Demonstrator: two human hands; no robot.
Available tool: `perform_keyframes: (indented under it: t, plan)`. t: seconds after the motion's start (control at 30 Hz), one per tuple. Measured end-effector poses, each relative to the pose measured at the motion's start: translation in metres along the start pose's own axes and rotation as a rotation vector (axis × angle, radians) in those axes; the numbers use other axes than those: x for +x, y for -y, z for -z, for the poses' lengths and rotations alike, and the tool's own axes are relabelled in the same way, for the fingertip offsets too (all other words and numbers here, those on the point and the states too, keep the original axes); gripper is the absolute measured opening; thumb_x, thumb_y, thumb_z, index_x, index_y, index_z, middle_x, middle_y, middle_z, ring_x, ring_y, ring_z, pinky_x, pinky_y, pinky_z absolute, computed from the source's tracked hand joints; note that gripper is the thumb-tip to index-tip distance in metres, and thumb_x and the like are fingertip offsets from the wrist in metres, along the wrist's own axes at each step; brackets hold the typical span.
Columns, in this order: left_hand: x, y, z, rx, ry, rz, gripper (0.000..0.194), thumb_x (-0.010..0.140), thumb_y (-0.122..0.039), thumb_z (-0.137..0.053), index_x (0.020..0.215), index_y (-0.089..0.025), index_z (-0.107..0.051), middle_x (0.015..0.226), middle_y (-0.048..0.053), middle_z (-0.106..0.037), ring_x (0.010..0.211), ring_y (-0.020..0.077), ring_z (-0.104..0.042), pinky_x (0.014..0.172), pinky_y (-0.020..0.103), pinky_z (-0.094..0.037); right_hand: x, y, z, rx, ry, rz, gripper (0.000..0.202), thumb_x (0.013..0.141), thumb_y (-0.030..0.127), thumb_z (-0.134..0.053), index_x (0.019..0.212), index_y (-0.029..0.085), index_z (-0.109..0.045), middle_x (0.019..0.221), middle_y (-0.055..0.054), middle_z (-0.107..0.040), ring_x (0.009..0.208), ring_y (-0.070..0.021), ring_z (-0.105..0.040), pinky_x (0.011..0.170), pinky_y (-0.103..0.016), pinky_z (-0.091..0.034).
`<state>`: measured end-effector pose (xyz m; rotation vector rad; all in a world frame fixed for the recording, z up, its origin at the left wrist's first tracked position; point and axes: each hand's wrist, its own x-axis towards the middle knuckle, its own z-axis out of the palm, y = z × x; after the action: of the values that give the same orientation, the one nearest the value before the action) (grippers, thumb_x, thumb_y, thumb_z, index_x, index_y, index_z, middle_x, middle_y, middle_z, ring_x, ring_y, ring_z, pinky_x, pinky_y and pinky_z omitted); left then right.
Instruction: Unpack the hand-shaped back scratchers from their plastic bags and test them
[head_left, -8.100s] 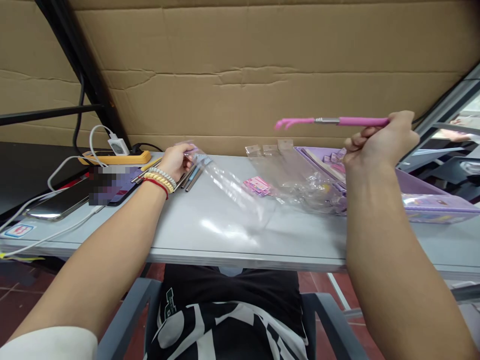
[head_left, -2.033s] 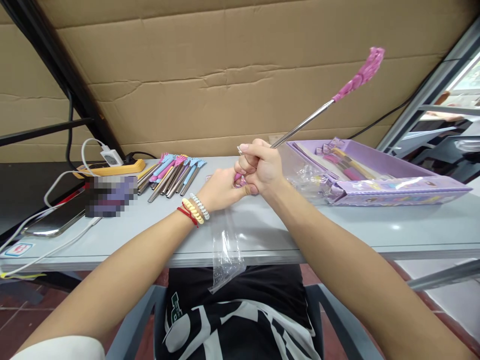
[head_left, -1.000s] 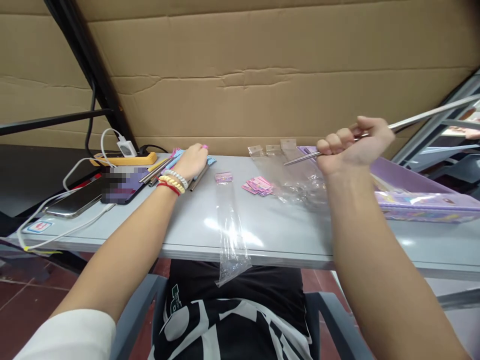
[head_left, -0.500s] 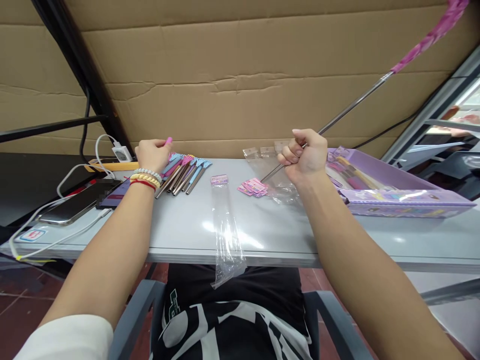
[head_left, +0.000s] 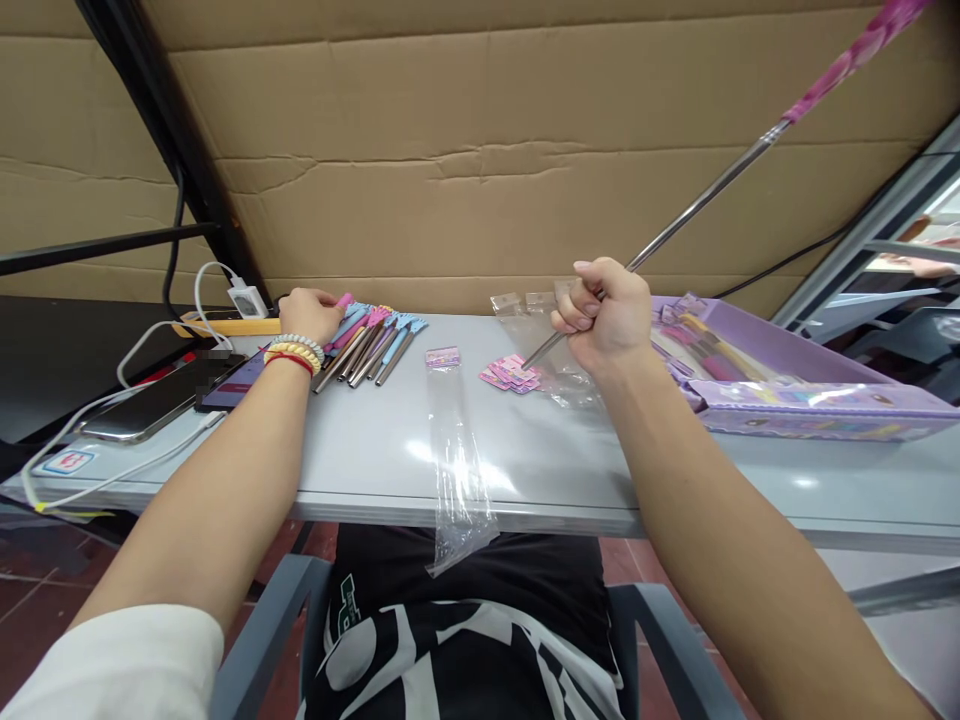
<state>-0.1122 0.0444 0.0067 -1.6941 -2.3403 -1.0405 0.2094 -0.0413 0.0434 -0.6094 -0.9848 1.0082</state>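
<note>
Head view: right hand (head_left: 607,312) raised, curled around slanting metal rod (head_left: 705,198).

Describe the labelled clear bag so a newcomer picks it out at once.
On the grey table, look between the bundle of metal sticks and the pile of pink cards. There lies a long clear bag with a purple label. Unlike the bunched clear bags by the cards, it lies singly, its end hanging over the front edge.

The box (head_left: 795,410) by the right fingers (head_left: 576,308) is purple. By the left fingers (head_left: 330,300), the sticks (head_left: 367,352) are pink, blue and silver.
</note>
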Motion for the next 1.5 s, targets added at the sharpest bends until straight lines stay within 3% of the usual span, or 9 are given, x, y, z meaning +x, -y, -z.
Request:
perform_keyframes:
  t: [0.13, 0.4, 0.53, 0.67, 0.8, 1.0, 1.27, 1.5]
  plan:
    - [0.007, 0.007, -0.005, -0.002, 0.048, 0.036, 0.028, 0.074, -0.029, -0.068, 0.096, -0.016, -0.078, 0.099, 0.013, -0.076, 0.108, 0.0309, -0.065, 0.100, 0.037, -0.048, -0.002, -0.001, -0.001, -0.021, 0.013, -0.001, 0.051, 0.062, 0.022, -0.069, 0.057, 0.020, -0.018, 0.038, 0.010, -0.022, 0.033, -0.0034, -0.020, 0.039, -0.024, -0.016]
    - [0.003, 0.003, 0.001, 0.021, 0.127, 0.072, 0.019, 0.070, -0.029, -0.060, 0.076, -0.016, -0.074, 0.085, 0.014, -0.075, 0.092, 0.0332, -0.069, 0.089, 0.038, -0.052, -0.001, -0.003, 0.001, -0.032, 0.031, 0.002, 0.054, 0.066, 0.022, -0.071, 0.059, 0.022, -0.017, 0.041, 0.011, -0.022, 0.033, -0.0045, -0.020, 0.039, -0.024, -0.016]
    - [0.003, 0.002, 0.004, 0.016, 0.162, 0.096, 0.020, 0.070, -0.028, -0.057, 0.071, -0.015, -0.073, 0.065, 0.013, -0.069, 0.076, 0.0301, -0.069, 0.081, 0.036, -0.054, 0.000, -0.005, 0.001, -0.033, 0.053, -0.011, 0.053, 0.066, 0.022, -0.072, 0.057, 0.022, -0.019, 0.040, 0.010, -0.022, 0.033, -0.0046, -0.020, 0.039, -0.024, -0.016]
    - [0.002, 0.001, 0.005, -0.009, 0.169, 0.116, 0.023, 0.071, -0.032, -0.058, 0.073, -0.015, -0.074, 0.053, 0.010, -0.062, 0.062, 0.0276, -0.066, 0.074, 0.037, -0.055, -0.003, -0.003, -0.001, -0.027, 0.112, -0.075, 0.052, 0.071, 0.034, -0.071, 0.055, 0.021, -0.024, 0.040, 0.009, -0.023, 0.034, -0.0050, -0.021, 0.039, -0.024, -0.019]
    - [0.001, 0.000, 0.006, 0.000, 0.162, 0.114, 0.027, 0.072, -0.034, -0.057, 0.076, -0.014, -0.074, 0.057, 0.012, -0.064, 0.066, 0.0284, -0.066, 0.076, 0.038, -0.055, -0.007, 0.000, -0.004, -0.047, 0.202, -0.171, 0.056, 0.078, 0.052, -0.067, 0.054, 0.022, -0.026, 0.041, 0.007, -0.027, 0.035, -0.0070, -0.026, 0.040, -0.026, -0.026]
    - [0.000, -0.002, 0.009, -0.007, 0.138, 0.107, 0.029, 0.074, -0.030, -0.054, 0.086, -0.014, -0.075, 0.077, 0.014, -0.072, 0.087, 0.0308, -0.068, 0.086, 0.038, -0.052, -0.009, 0.000, -0.007, -0.078, 0.265, -0.189, 0.059, 0.078, 0.061, -0.066, 0.052, 0.022, -0.029, 0.041, 0.007, -0.029, 0.036, -0.0072, -0.027, 0.041, -0.026, -0.028]
    - [-0.002, 0.001, 0.021, 0.040, 0.311, 0.151, 0.011, 0.069, -0.019, -0.060, 0.059, -0.017, -0.064, 0.051, 0.007, -0.060, 0.059, 0.0214, -0.061, 0.067, 0.032, -0.051, -0.006, -0.002, -0.006, -0.108, 0.309, -0.151, 0.061, 0.078, 0.069, -0.060, 0.053, 0.022, -0.030, 0.041, 0.006, -0.027, 0.036, -0.0076, -0.026, 0.040, -0.026, -0.028]
    - [-0.004, 0.004, 0.017, -0.079, 0.298, 0.138, 0.002, 0.075, -0.017, -0.066, 0.075, -0.015, -0.067, 0.047, -0.001, -0.053, 0.056, 0.0152, -0.054, 0.065, 0.030, -0.048, -0.007, -0.003, -0.006, -0.137, 0.292, -0.146, 0.060, 0.081, 0.072, -0.056, 0.056, 0.022, -0.032, 0.042, 0.007, -0.027, 0.036, -0.0077, -0.026, 0.040, -0.026, -0.028]
